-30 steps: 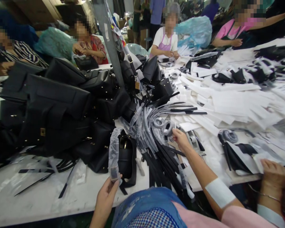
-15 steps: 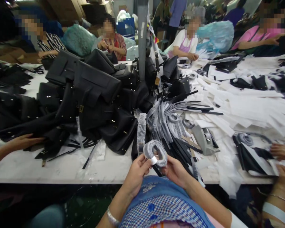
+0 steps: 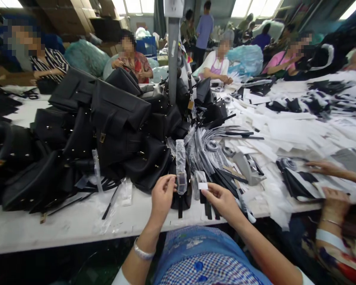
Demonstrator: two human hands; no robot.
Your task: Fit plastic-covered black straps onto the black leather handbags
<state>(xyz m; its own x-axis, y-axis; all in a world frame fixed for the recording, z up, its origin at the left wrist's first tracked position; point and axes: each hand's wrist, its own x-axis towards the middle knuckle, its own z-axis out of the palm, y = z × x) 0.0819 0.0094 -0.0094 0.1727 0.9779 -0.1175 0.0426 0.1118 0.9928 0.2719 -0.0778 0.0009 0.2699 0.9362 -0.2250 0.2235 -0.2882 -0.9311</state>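
My left hand [image 3: 161, 196] is closed, fingertips together at the left edge of a plastic-wrapped strap with a buckle [image 3: 180, 166]; what they pinch is too small to make out. My right hand [image 3: 222, 200] pinches a white tab [image 3: 202, 185] on a short wrapped grey strip [image 3: 199, 176], just right of that strap. Black strap ends hang below the strip. Behind my hands lies a bundle of wrapped grey straps [image 3: 195, 150]. Black handbags [image 3: 118, 107] are heaped to the left.
A grey metal post [image 3: 173, 59] rises behind the bags. White sheets [image 3: 296, 130] cover the right of the table [image 3: 77, 233]. Another person's hands [image 3: 335, 202] work on a black piece at the right. Several people sit across the table.
The coiled wrapped strap no longer shows as a roll between my hands. My hands have moved farther apart, and the view has tilted up and turned right.
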